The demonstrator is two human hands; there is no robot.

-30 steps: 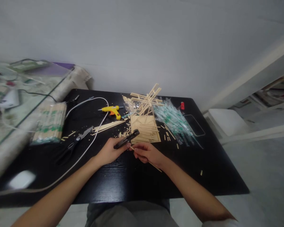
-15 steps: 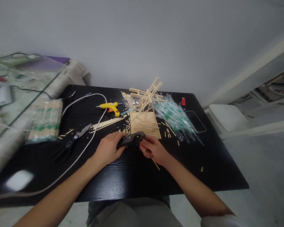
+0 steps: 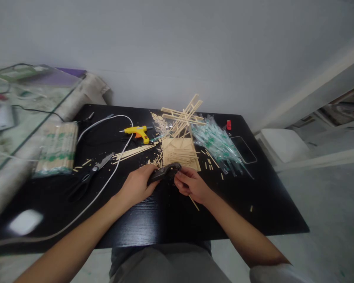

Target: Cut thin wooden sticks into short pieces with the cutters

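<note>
My left hand (image 3: 137,185) is closed round a black cutter (image 3: 165,172) at the middle of the black table (image 3: 171,220). My right hand (image 3: 191,184) pinches a thin wooden stick (image 3: 194,203) and holds its end at the cutter's jaws. Just beyond both hands lies a flat panel of glued sticks (image 3: 179,154) with a tilted stick frame (image 3: 183,116) standing on its far side.
Black scissors (image 3: 90,177), a white cable (image 3: 106,182) and a yellow glue gun (image 3: 138,132) lie to the left. A pack of sticks (image 3: 57,148) is at the far left, clear wrappers (image 3: 216,143) and a phone (image 3: 243,149) to the right. Stick offcuts are scattered about.
Both hands have moved slightly away from me toward the flat panel. The cutter has tipped lower and the stick end has gone into its jaws.
</note>
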